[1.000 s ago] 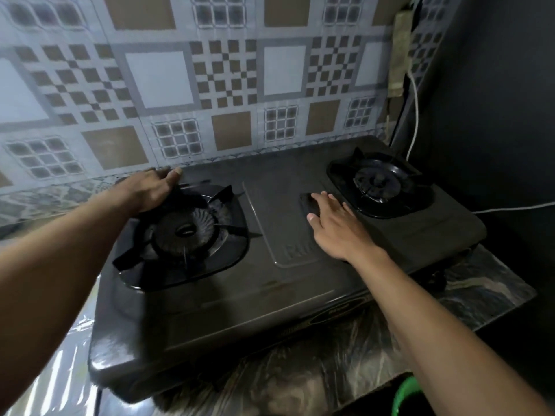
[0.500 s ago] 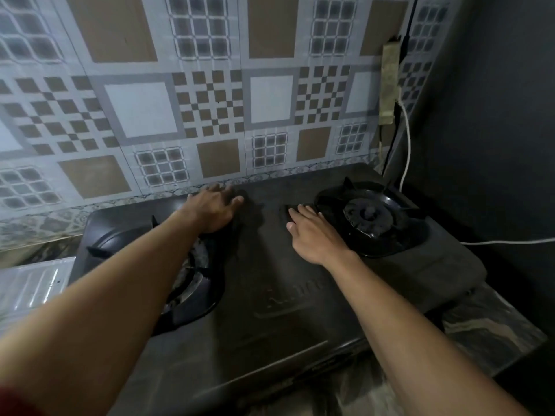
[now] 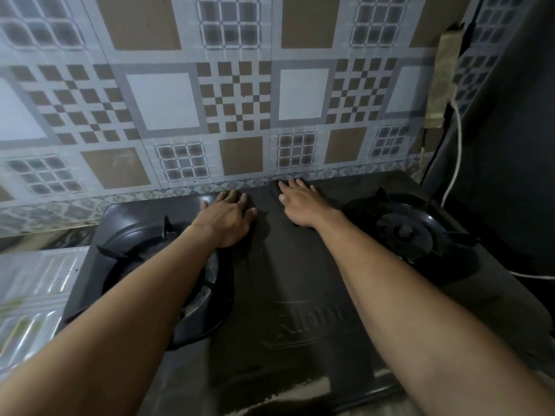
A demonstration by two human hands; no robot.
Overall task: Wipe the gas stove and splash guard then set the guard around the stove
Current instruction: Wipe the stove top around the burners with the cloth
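At far left a silvery ribbed sheet (image 3: pixel 33 283), likely the splash guard, lies flat on the surface just beside the stove (image 3: pixel 300 280), whose long axis runs left to right along the tiled wall (image 3: pixel 240 100). Your left hand (image 3: pixel 226 219) rests flat, fingers spread and holding nothing, behind the left burner (image 3: pixel 135 244). Your right hand (image 3: pixel 300 205) presses with straight fingers near the back edge, on what may be a dark cloth (image 3: pixel 322 192), though I cannot tell for sure. The right burner (image 3: pixel 405 232) sits beyond it, a white cable (image 3: pixel 458 139) farther right. The guard lies left of both hands, so your left hand is nearer.
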